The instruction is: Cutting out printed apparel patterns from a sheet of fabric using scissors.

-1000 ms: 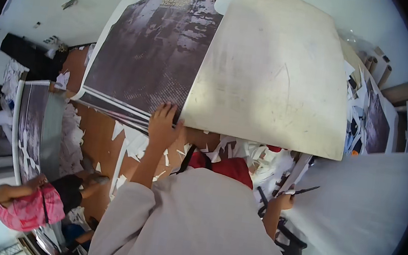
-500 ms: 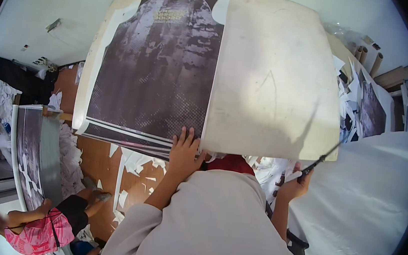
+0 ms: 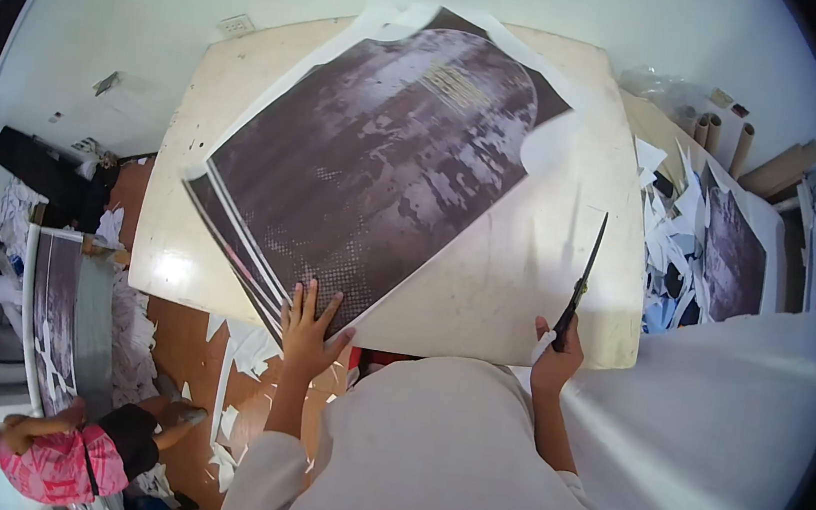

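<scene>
A large dark grey and purple printed sheet, shaped like a shirt panel with white margins, lies slanted across the pale tabletop. My left hand rests flat with fingers spread on its near corner. In my right hand, fingers wrapped round the handles, is a pair of dark scissors. Their blades point away from me over the right part of the table, apart from the sheet. Yellow-toned print shows near the sheet's far end. The sheet's near left edge, with white stripes, overhangs the table.
White cloth spreads at the right. Beyond it are paper scraps, another printed piece and cardboard tubes. At the lower left a person in a pink top works at another table. Scraps litter the brown floor.
The printed sheet has turned clockwise from lying straight to slanted, its far end swinging right. My left hand has shifted left with it. The scissors have swung from pointing right to pointing away.
</scene>
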A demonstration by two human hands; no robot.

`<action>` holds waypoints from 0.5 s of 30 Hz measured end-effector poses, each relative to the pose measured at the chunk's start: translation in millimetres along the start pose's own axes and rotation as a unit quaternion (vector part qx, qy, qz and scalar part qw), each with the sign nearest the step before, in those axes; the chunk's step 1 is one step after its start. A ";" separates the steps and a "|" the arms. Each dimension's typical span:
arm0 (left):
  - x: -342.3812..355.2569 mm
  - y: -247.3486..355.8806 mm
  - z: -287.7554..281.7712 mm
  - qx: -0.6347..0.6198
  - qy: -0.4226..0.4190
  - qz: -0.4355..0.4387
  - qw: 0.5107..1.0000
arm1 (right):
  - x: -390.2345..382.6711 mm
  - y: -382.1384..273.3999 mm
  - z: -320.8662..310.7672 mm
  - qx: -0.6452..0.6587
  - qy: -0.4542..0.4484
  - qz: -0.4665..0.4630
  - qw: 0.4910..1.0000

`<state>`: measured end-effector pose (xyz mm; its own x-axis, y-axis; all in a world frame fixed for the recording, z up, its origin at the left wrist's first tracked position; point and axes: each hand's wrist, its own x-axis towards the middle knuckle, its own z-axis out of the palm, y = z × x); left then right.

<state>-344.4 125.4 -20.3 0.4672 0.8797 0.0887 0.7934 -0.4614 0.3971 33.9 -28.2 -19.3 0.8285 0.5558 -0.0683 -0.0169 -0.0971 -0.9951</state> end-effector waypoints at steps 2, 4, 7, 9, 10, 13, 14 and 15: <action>11.8 -0.1 -6.8 0.116 -0.044 -0.023 0.992 | 15.7 3.9 -3.4 -0.019 -0.003 -0.014 1.000; 0.7 -5.3 6.6 0.109 -0.053 -0.035 0.992 | 6.6 21.5 -27.4 -0.042 -0.004 -0.022 0.999; 6.4 2.5 22.0 0.079 -0.061 -0.036 0.994 | -13.0 32.7 -62.1 0.037 0.064 -0.004 0.997; 10.2 6.0 33.6 0.075 -0.053 -0.040 0.995 | -28.2 32.2 -80.5 0.044 0.090 -0.005 0.995; 12.3 5.4 37.6 0.071 -0.044 -0.047 0.995 | -35.4 32.3 -88.7 0.049 0.112 -0.007 0.992; 26.6 -13.6 47.6 0.071 -0.036 -0.062 0.995 | -52.5 30.2 -110.0 0.007 0.134 -0.024 0.991; 32.6 -20.3 46.4 0.071 -0.035 -0.066 0.995 | -58.9 29.7 -115.2 -0.025 0.144 -0.030 0.989; 39.3 -19.3 39.8 0.084 -0.038 -0.063 0.994 | -65.7 29.5 -118.3 -0.023 0.149 -0.029 0.988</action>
<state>-325.8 164.3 -60.8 0.3829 0.9235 -0.0242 0.8985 -0.3662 0.2419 45.2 -165.3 -35.8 0.9554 0.2946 0.0189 0.0549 -0.1146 -0.9919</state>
